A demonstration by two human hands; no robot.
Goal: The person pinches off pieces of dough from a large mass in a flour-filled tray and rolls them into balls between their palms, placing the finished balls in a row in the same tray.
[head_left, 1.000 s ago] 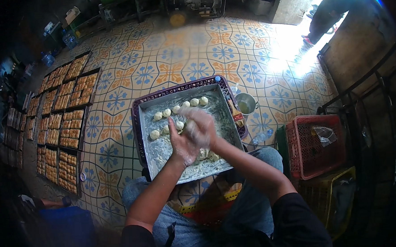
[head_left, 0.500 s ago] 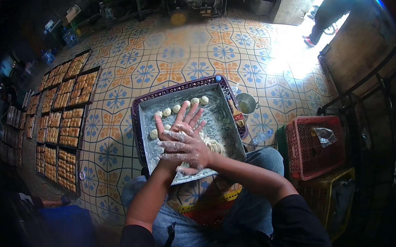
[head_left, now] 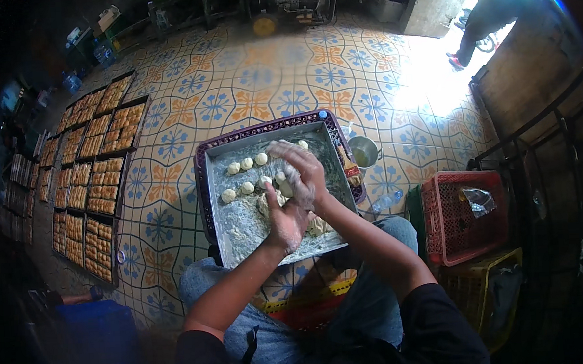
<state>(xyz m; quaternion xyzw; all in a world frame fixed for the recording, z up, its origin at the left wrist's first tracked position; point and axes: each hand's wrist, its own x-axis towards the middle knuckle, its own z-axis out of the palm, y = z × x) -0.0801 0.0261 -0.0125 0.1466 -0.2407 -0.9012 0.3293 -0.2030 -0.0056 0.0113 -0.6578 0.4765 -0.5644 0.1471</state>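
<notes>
Both of my hands are dusted with flour and meet above a metal tray (head_left: pixel 225 228). My right hand (head_left: pixel 304 175) stands on edge with its fingers stretched toward the far left. My left hand (head_left: pixel 287 225) has its thumb raised and its palm against the base of the right; its other fingers are largely hidden. Whether anything lies between the palms cannot be seen. Small pale dough balls (head_left: pixel 247 187) sit in rows on the tray's far left part. A larger lump of dough (head_left: pixel 319 227) shows partly behind my right wrist. Loose flour (head_left: pixel 241 234) covers the near left part.
The tray rests on a purple crate (head_left: pixel 262 127). A brush (head_left: pixel 349 166) lies on its right rim, beside a metal pot (head_left: pixel 364 152). Baked goods in dark trays (head_left: pixel 104 185) cover the left floor. A red crate (head_left: pixel 465 219) stands right. Someone (head_left: pixel 490 16) is in the doorway.
My hands were crossed flat, the right over the left palm. Now the right has turned on edge and moved up, and the left thumb points up. More dough balls are uncovered.
</notes>
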